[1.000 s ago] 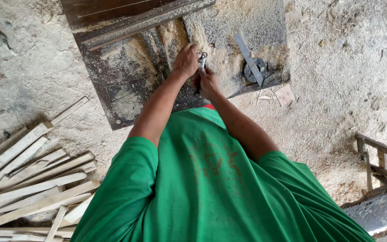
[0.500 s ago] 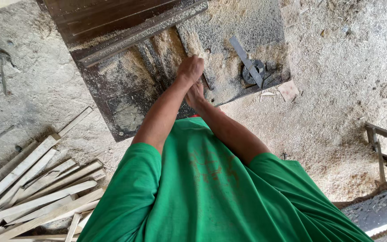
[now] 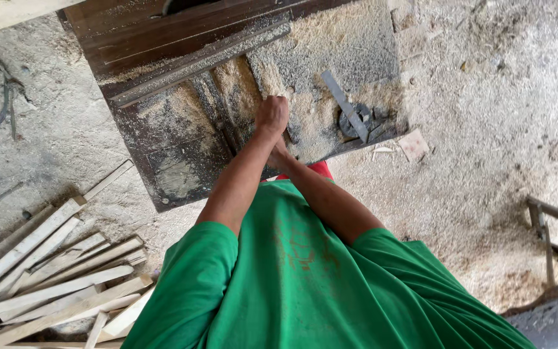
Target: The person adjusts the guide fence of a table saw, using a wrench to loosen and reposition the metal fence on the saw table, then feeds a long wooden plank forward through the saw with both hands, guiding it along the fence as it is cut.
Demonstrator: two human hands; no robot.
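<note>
— Well, nearest is the green short-sleeved shirt (image 3: 305, 284); pale wooden slats (image 3: 46, 284) lie beside, cut off at the edge.
— And the hands?
— Left hand (image 3: 271, 116) is fisted, fingers curled shut, over the sawdust-covered dark saw table (image 3: 182, 129). Right hand (image 3: 279, 154) sits behind it; fingers hidden, can't tell.
— Farther?
— Grey metal bar (image 3: 345, 106), well apart.

The small metal tool seen above the left hand (image 3: 272, 115) a second ago no longer shows
</note>
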